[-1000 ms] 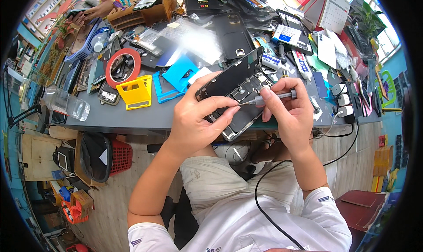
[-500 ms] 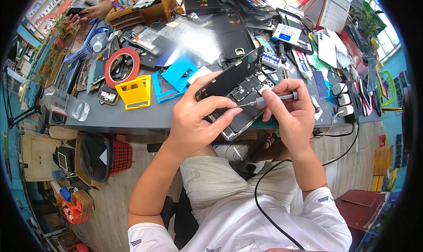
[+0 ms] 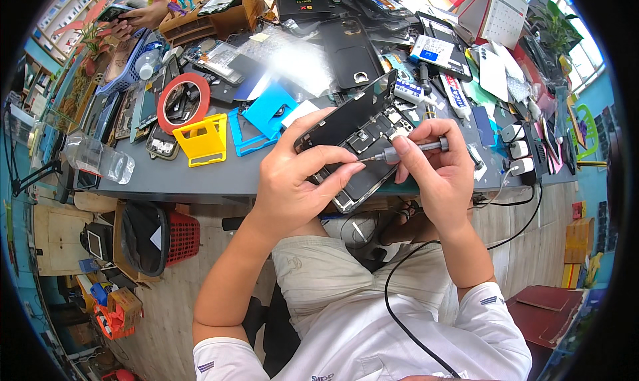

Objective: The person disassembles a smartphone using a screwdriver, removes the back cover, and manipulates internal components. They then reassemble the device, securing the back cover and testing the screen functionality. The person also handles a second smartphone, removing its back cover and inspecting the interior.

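An opened smartphone (image 3: 359,198) stands tilted at the table's near edge, its dark screen panel (image 3: 353,118) folded up from the body and its inner board showing. My right hand (image 3: 436,168) wraps round the grey handle of a small screwdriver (image 3: 393,156), which points left over the phone. With thumb and index finger, my left hand (image 3: 293,171) pinches at the screwdriver's thin tip. A tiny part there, if any, is too small to make out. The remaining left fingers are hidden behind the screen panel.
A yellow phone stand (image 3: 203,141), a blue stand (image 3: 266,118) and a red tape roll (image 3: 183,102) lie left of the phone. A black phone case (image 3: 351,51) lies beyond it. White chargers (image 3: 521,166) sit at right. Another person's hand (image 3: 150,13) holds a phone at far left.
My hands, the screwdriver and the opened phone stay almost still. At far left, the other person's phone has tilted slightly.
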Motion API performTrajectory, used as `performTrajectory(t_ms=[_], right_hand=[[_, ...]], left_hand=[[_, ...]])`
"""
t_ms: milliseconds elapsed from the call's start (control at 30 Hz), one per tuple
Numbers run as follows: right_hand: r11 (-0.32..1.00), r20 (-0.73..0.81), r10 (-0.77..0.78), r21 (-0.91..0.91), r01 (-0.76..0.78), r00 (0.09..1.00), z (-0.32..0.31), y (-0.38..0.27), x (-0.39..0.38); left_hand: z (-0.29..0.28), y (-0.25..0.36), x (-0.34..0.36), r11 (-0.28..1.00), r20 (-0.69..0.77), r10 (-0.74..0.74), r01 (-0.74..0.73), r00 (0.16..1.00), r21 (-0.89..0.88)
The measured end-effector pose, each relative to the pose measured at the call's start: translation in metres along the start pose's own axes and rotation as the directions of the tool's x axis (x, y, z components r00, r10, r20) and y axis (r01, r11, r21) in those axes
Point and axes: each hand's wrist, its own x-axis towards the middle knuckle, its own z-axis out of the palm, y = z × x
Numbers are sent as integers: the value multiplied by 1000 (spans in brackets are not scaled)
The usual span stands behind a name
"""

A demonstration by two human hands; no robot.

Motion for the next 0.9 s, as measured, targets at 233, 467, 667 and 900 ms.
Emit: performTrajectory(t_ms=[233, 467, 667, 900], right_hand=[[1000, -11, -8, 11, 8, 1000, -1, 0, 0], [1000, 0, -23, 15, 23, 1000, 0, 2, 0], [1000, 5, -10, 7, 10, 1000, -2, 2, 0], [1000, 7, -4, -3, 4, 1000, -1, 0, 0]], left_hand=[[0, -1, -1, 1000, 12, -15, 15, 1000, 0], [1, -1, 0, 1000, 4, -7, 7, 1000, -12], [1, -1, 0, 1000, 4, -11, 11, 1000, -28], [2, -1, 0, 1000, -1, -5, 5, 1000, -23]])
